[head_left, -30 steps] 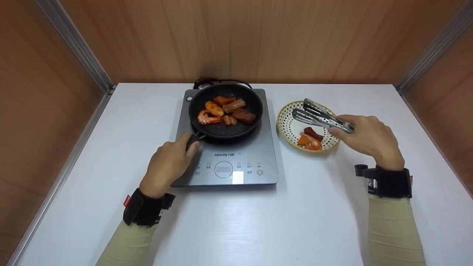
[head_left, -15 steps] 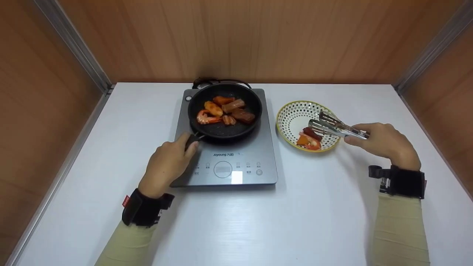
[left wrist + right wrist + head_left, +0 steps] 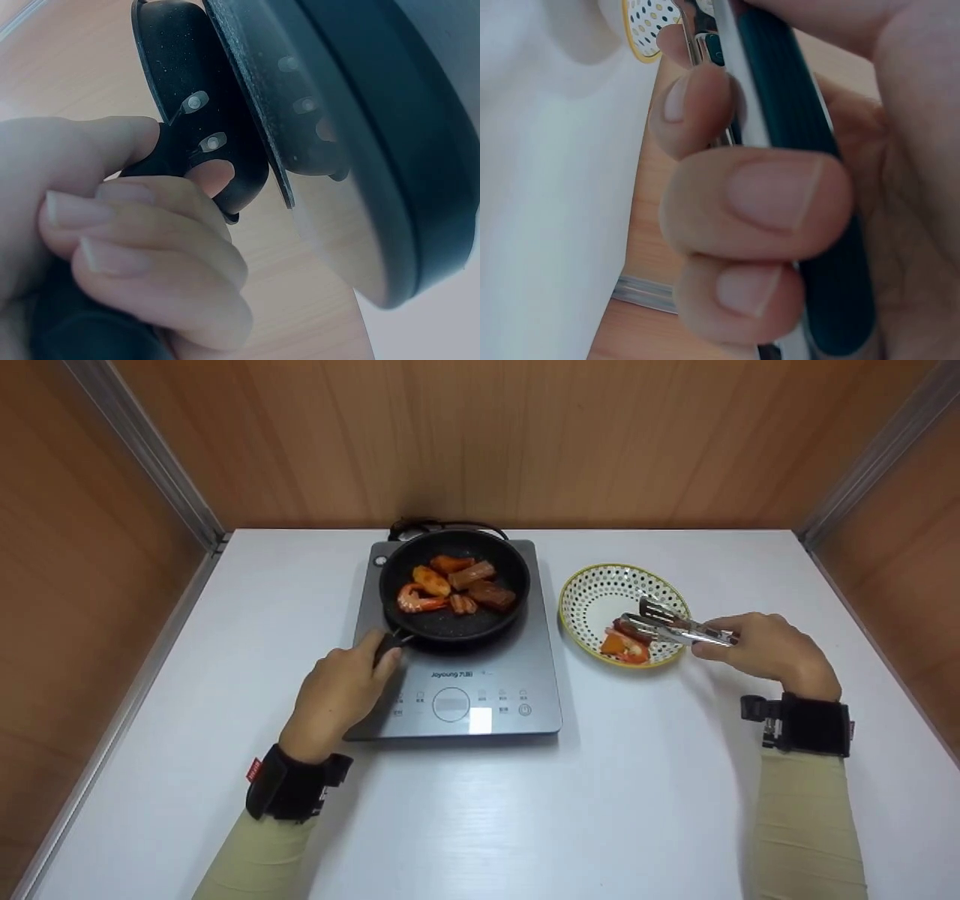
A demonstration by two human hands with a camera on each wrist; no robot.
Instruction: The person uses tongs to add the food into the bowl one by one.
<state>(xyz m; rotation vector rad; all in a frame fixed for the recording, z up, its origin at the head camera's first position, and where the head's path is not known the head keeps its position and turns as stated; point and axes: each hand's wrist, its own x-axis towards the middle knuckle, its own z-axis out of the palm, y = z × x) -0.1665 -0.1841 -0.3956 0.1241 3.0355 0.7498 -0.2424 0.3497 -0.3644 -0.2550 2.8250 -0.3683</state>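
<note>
My left hand (image 3: 339,696) grips the black handle (image 3: 97,322) of a frying pan (image 3: 450,626) that sits on an induction cooktop. Inside the pan lie a shrimp (image 3: 418,598) and several browned food pieces (image 3: 471,575). My right hand (image 3: 765,654) holds metal tongs (image 3: 679,628) with dark grips (image 3: 810,187), its fingers curled round them. The tongs reach over the right side of a dotted plate (image 3: 581,607), their tips at a dark red piece of food (image 3: 628,630). Beside that piece lie an orange chunk (image 3: 613,645) and a reddish shrimp-like piece (image 3: 636,654).
The silver induction cooktop (image 3: 517,682) stands on a white table (image 3: 465,810), its control panel facing me. A black cord (image 3: 480,524) runs behind the pan. Wood-grain panels (image 3: 480,442) close off the back and both sides.
My right hand first moved right and down with the tongs, then slightly back left, bringing the tips from the plate's upper part to the dark red piece. The left hand keeps its grip.
</note>
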